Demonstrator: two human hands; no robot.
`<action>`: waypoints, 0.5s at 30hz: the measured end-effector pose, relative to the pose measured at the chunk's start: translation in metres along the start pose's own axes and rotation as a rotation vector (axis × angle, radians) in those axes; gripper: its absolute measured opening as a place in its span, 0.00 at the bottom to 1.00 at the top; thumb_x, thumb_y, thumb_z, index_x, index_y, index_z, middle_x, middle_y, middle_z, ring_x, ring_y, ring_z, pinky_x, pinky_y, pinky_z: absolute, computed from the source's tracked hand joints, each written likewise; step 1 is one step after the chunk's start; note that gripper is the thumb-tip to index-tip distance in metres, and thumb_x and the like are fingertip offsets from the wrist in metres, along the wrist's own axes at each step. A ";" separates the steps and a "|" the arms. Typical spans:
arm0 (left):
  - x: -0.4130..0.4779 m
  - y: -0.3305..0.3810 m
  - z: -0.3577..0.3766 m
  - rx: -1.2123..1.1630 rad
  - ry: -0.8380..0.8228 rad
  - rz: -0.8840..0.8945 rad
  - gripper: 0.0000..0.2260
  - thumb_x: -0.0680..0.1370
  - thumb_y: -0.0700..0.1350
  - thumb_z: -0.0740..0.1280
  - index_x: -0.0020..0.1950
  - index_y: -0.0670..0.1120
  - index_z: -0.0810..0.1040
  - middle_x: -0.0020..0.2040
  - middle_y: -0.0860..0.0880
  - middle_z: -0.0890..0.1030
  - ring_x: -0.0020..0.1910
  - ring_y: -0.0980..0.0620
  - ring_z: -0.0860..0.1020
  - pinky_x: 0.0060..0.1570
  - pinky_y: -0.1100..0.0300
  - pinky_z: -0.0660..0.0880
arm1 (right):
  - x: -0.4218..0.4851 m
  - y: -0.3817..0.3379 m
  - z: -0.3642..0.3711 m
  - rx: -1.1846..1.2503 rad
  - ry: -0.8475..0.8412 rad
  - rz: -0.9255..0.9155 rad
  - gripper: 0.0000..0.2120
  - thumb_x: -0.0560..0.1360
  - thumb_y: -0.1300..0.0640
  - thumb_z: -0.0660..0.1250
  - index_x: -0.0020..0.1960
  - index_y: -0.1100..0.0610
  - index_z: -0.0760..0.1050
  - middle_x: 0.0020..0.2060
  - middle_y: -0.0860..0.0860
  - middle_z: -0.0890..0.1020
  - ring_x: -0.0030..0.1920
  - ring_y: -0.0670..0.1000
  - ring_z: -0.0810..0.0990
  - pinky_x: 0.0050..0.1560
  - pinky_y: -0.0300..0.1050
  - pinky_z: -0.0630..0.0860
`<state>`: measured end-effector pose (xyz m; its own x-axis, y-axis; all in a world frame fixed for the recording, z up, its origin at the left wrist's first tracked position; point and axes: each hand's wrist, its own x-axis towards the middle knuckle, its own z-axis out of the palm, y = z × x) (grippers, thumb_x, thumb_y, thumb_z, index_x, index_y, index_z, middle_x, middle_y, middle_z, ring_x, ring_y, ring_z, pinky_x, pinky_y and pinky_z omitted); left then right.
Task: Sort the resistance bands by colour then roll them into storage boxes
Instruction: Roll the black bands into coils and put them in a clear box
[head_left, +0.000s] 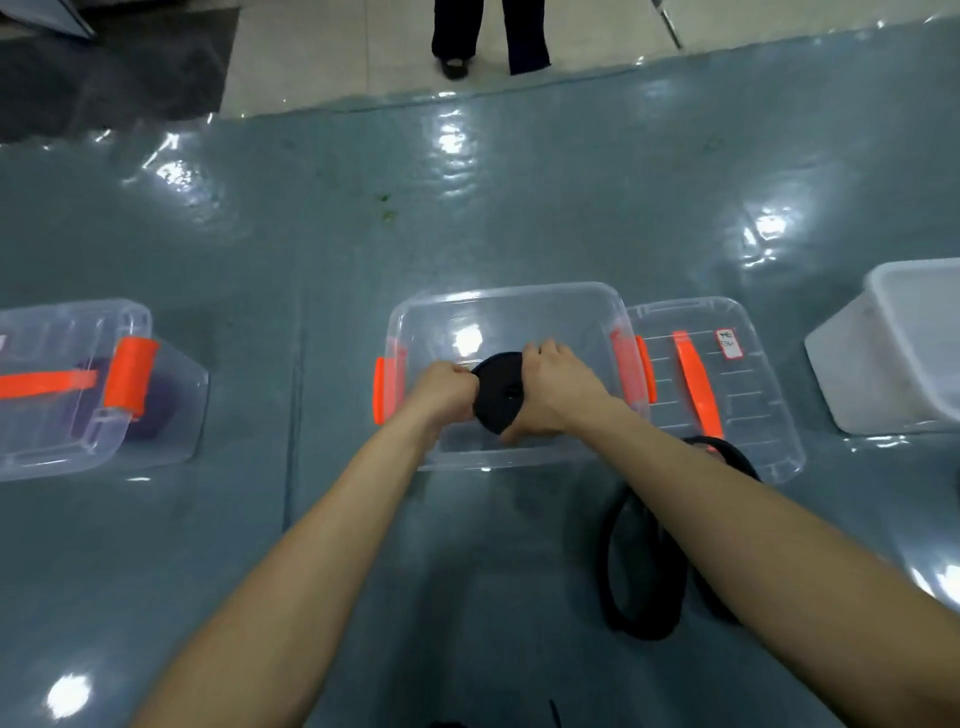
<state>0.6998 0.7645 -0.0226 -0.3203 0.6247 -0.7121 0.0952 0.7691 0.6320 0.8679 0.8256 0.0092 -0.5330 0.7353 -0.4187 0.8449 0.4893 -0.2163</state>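
Head view: my left hand (441, 387) and right hand (553, 392) both clamped a rolled black band (496, 395) above the open clear box (519, 291). A glossy grey-green mat (467, 208) lay underneath, loose bands (607, 561) on it near the box, pale floor (322, 52) beyond.

Dim, overhead glare, perhaps warped edges.

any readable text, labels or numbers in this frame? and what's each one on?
Small white label, red-edged, on the clear lid lying right of the middle box: two lines of dark handwriting, too blurred to read.
Nothing else: no other writing can be made out on the middle box, the left box, the white tub or the rolled black band gripped by the left hand and the right hand.
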 end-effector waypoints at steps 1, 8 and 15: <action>0.015 -0.009 0.002 0.052 0.004 -0.023 0.21 0.62 0.39 0.61 0.49 0.36 0.85 0.43 0.40 0.85 0.43 0.45 0.79 0.54 0.47 0.84 | 0.006 -0.002 0.004 0.003 -0.029 0.006 0.52 0.56 0.33 0.82 0.68 0.60 0.68 0.61 0.57 0.73 0.64 0.59 0.74 0.63 0.56 0.79; 0.004 0.014 0.005 0.242 0.048 -0.040 0.14 0.78 0.35 0.64 0.62 0.41 0.81 0.52 0.45 0.83 0.51 0.44 0.80 0.49 0.56 0.74 | 0.034 -0.005 0.020 -0.023 -0.098 0.039 0.55 0.55 0.33 0.82 0.70 0.62 0.67 0.63 0.58 0.72 0.65 0.60 0.73 0.62 0.59 0.80; 0.023 0.019 0.012 0.380 0.048 -0.006 0.13 0.76 0.33 0.64 0.55 0.41 0.86 0.52 0.42 0.87 0.54 0.42 0.85 0.55 0.52 0.82 | 0.045 0.003 0.034 -0.117 -0.126 0.041 0.59 0.59 0.29 0.80 0.75 0.65 0.64 0.65 0.60 0.72 0.63 0.60 0.75 0.63 0.55 0.79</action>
<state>0.7059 0.7952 -0.0305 -0.3653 0.6198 -0.6946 0.4332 0.7736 0.4625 0.8480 0.8443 -0.0404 -0.4819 0.6947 -0.5340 0.8507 0.5169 -0.0954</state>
